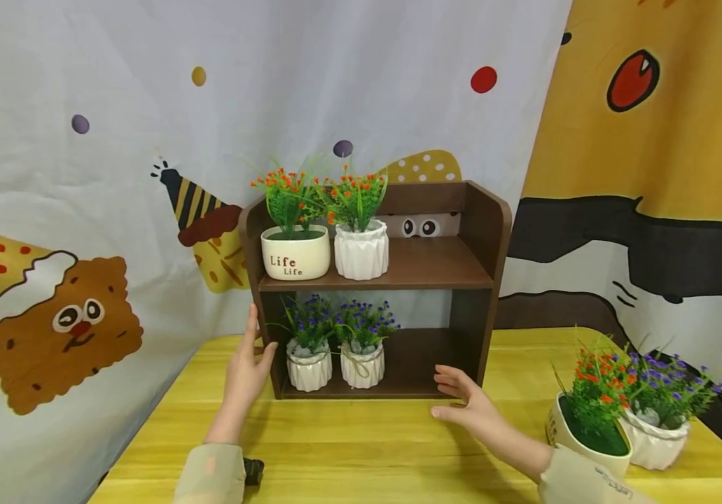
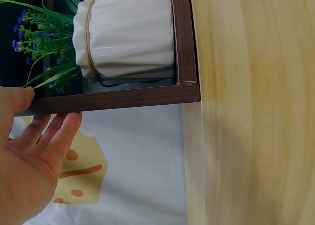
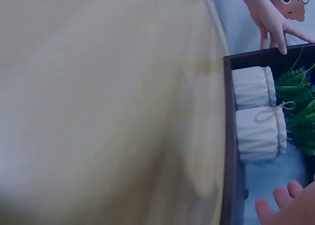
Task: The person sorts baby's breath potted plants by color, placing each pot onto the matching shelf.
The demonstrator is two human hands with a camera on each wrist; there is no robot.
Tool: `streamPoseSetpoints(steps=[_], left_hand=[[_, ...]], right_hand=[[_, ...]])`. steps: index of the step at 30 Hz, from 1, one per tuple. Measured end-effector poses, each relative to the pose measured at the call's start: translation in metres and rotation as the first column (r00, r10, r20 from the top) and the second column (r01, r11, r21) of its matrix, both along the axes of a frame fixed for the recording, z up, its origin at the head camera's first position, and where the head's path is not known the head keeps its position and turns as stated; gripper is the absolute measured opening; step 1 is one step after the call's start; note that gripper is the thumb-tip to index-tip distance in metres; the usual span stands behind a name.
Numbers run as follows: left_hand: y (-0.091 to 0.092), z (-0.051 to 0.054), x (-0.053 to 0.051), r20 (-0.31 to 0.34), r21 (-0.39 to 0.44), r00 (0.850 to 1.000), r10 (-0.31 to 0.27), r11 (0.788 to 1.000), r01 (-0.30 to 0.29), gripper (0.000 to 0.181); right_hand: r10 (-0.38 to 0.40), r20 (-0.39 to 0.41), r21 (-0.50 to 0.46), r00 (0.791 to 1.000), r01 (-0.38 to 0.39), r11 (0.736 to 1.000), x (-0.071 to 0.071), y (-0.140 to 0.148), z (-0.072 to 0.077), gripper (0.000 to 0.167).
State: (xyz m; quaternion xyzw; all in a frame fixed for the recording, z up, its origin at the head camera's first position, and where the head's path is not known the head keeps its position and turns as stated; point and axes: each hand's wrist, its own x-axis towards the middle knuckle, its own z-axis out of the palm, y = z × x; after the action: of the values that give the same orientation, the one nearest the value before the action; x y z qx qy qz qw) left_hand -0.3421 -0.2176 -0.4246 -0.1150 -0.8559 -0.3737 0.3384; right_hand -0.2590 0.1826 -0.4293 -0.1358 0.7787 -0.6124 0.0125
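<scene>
A dark brown two-tier shelf [image 1: 442, 260] stands on the table. My left hand [image 1: 246, 374] holds its left side panel. In the left wrist view the thumb lies on one side of that panel [image 2: 113, 98] and the fingers on the other. My right hand [image 1: 477, 413] is in front of the lower right compartment, fingers loosely bent, holding nothing. On the upper tier are a cream oval pot [image 1: 297, 253] marked "Life" and a white pleated pot [image 1: 362, 253], both with orange flowers. Two white pots [image 1: 309, 369] [image 1: 363, 365] with purple flowers sit on the lower tier, at the left.
On the table's right side, beside my right forearm, stand a cream pot [image 1: 613, 460] with orange flowers and a white pot [image 1: 657, 444] with purple flowers. A cartoon-printed curtain [image 1: 367, 63] hangs behind the yellow wood table [image 1: 361, 448].
</scene>
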Motion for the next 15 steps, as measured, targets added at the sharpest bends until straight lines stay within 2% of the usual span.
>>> streamPoseSetpoints(steps=[4, 10, 12, 15], left_hand=[[-0.002, 0.001, 0.003, 0.013, 0.010, 1.000, 0.007, 1.000, -0.007, 0.087], [-0.001, 0.002, 0.002, 0.033, 0.009, 0.999, -0.016, 1.000, 0.015, 0.086], [0.000, 0.002, 0.001, 0.028, 0.008, 0.999, -0.016, 1.000, 0.016, 0.086], [0.000, 0.002, 0.001, 0.016, 0.009, 1.000, -0.015, 1.000, 0.015, 0.085]], right_hand=[[0.040, -0.002, 0.008, 0.999, -0.040, 0.999, 0.020, 0.020, 0.004, 0.071], [-0.019, 0.046, 0.028, 0.999, 0.017, 0.999, 0.047, 0.049, 0.003, 0.069], [-0.018, 0.038, 0.026, 0.999, 0.017, 1.000, 0.053, 0.060, 0.001, 0.062], [0.026, 0.051, -0.006, 0.998, -0.025, 1.000, 0.063, 0.078, 0.000, 0.048]])
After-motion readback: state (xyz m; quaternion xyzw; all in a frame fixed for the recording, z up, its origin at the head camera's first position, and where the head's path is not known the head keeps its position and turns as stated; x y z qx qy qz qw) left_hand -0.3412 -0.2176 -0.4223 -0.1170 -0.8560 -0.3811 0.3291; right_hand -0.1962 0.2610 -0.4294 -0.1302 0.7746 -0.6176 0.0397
